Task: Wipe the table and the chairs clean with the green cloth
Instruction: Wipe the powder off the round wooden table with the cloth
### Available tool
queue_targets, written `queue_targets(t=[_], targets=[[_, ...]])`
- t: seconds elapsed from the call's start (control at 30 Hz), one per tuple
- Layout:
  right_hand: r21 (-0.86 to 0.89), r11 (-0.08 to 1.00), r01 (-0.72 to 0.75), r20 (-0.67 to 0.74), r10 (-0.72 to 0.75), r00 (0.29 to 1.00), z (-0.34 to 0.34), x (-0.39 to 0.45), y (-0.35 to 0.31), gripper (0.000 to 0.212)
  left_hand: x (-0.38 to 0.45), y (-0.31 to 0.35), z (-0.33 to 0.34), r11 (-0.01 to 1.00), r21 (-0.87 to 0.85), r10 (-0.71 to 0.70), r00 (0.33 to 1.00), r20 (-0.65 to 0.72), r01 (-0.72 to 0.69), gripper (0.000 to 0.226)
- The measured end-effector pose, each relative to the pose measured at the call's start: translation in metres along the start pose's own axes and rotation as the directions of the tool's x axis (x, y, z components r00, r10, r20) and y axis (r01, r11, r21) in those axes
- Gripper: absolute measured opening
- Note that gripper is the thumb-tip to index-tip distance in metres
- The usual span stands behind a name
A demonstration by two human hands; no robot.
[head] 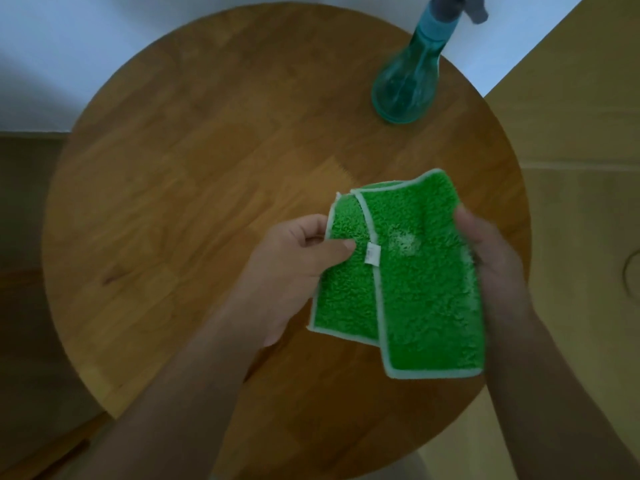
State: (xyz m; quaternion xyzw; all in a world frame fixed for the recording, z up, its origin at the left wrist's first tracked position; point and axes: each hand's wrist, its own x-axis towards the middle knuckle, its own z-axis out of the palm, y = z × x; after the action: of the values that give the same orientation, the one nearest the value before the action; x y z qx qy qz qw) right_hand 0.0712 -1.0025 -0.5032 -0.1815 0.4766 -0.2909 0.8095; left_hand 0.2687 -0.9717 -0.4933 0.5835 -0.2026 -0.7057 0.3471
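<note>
A round wooden table [180, 188] fills most of the view. Above its right half I hold the green cloth [415, 271], a fluffy rag with a pale border and a small white tag, folded lengthwise and hanging in the air. My left hand [291, 268] pinches the cloth's left flap between thumb and fingers. My right hand [491, 258] grips its right edge. No chair is clearly in view.
A teal spray bottle [405, 84] stands upright on the table's far right part, its grey trigger head at the top edge of the view. A pale wall lies beyond the table, and light flooring [575, 140] runs along the right.
</note>
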Motion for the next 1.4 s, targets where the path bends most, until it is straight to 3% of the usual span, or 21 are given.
queue_targets(t=[0.17,0.33,0.4,0.47,0.53,0.63,0.67,0.73,0.83,0.87,0.93,1.0,1.07,1.13,1.2,1.3,1.4], targets=[[-0.106,0.993,-0.057,-0.061,0.05,0.997,-0.011,0.001,0.002,0.038,0.007,-0.005,-0.002,0.996,0.032,-0.084,0.996,0.03,0.083,0.018],[-0.077,0.996,0.052,0.193,-0.036,0.981,-0.027,-0.014,-0.014,0.032,0.017,-0.007,0.003,1.0,-0.019,-0.012,0.999,0.044,0.013,0.021],[-0.14,0.988,0.061,0.203,-0.031,0.979,-0.034,-0.015,-0.023,0.022,0.022,-0.006,0.008,1.0,0.011,0.024,0.999,0.025,-0.024,0.036],[-0.186,0.982,0.031,0.068,-0.018,0.998,-0.041,-0.011,-0.026,0.025,0.028,-0.008,0.015,0.989,0.134,0.07,0.997,-0.033,-0.065,0.052],[-0.203,0.978,0.057,-0.088,-0.076,0.993,-0.049,-0.007,-0.026,0.033,0.034,-0.014,0.02,0.922,0.367,0.162,0.984,-0.071,-0.126,0.056],[-0.374,0.919,0.128,-0.294,-0.248,0.923,-0.057,-0.004,-0.022,0.033,0.037,-0.021,0.022,0.631,0.738,0.287,0.956,0.064,-0.239,0.041],[-0.496,0.859,0.126,-0.346,-0.329,0.879,-0.057,-0.004,-0.019,0.026,0.037,-0.023,0.02,0.519,0.808,0.327,0.938,0.113,-0.278,0.035],[-0.773,0.627,0.097,-0.347,-0.545,0.763,-0.051,-0.007,-0.012,0.015,0.037,-0.027,0.018,0.365,0.868,0.421,0.892,0.167,-0.335,0.03],[-0.961,0.211,0.178,-0.052,-0.773,0.633,-0.023,-0.012,0.01,0.02,0.034,-0.032,0.017,0.295,0.894,0.434,0.881,0.188,-0.336,0.027],[-0.97,0.112,0.215,0.052,-0.768,0.638,-0.012,-0.01,0.021,0.027,0.033,-0.033,0.017,0.293,0.895,0.417,0.887,0.197,-0.337,0.026],[-0.988,-0.006,0.152,0.119,-0.654,0.747,0.006,-0.003,0.045,0.045,0.032,-0.034,0.015,0.362,0.874,0.397,0.902,0.17,-0.324,0.026],[-0.986,-0.157,-0.055,0.033,-0.507,0.861,0.014,0.008,0.068,0.063,0.028,-0.033,0.01,0.439,0.857,0.446,0.893,0.053,-0.271,0.028],[-0.954,-0.254,-0.159,-0.013,-0.496,0.868,0.008,0.018,0.083,0.068,0.023,-0.031,-0.001,0.484,0.851,0.526,0.845,-0.098,-0.203,0.028],[-0.95,-0.227,-0.215,-0.054,-0.558,0.828,-0.006,0.032,0.073,0.068,0.02,-0.028,-0.017,0.488,0.865,0.541,0.816,-0.201,-0.111,0.033],[-0.938,-0.196,-0.287,-0.121,-0.59,0.798,-0.022,0.051,0.045,0.069,0.022,-0.028,-0.037,0.418,0.907,0.486,0.832,-0.269,0.049,0.056],[-0.906,-0.15,-0.397,-0.229,-0.614,0.756,-0.033,0.084,0.0,0.072,0.023,-0.031,-0.059,0.37,0.881,0.282,0.868,-0.409,0.294,0.104],[-0.876,-0.082,-0.475,-0.328,-0.622,0.711,-0.018,0.097,-0.005,0.074,0.023,-0.034,-0.065,0.377,0.86,0.131,0.899,-0.418,0.345,0.122]])
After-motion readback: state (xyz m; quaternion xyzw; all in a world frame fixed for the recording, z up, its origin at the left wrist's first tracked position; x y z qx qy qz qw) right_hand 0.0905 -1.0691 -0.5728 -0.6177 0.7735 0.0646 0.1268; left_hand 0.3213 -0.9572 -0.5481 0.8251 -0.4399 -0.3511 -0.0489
